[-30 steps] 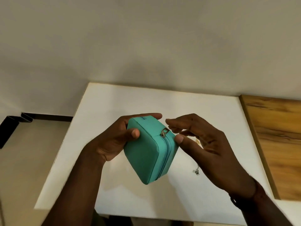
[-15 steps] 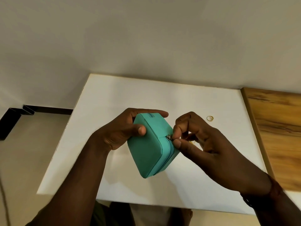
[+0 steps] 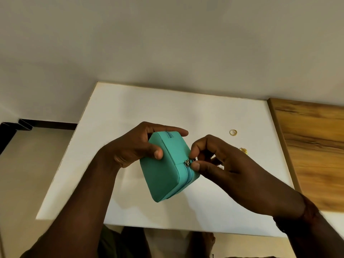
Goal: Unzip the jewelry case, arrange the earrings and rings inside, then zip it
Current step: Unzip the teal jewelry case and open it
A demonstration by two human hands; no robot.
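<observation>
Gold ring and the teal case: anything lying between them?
Only the right hand, pinching the zipper pull on the case; the table up to the ring is otherwise bare, head view.

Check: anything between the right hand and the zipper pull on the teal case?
Nothing visible. The right hand already pinches the zipper pull between thumb and forefinger, while the left hand holds the teal case above the white table.

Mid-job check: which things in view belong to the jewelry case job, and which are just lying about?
Belong:
teal jewelry case, in left hand
zipper pull, pinched by right hand
gold ring
gold jewelry piece, partly hidden

Lying about:
wooden panel
white table, just the surface
</observation>
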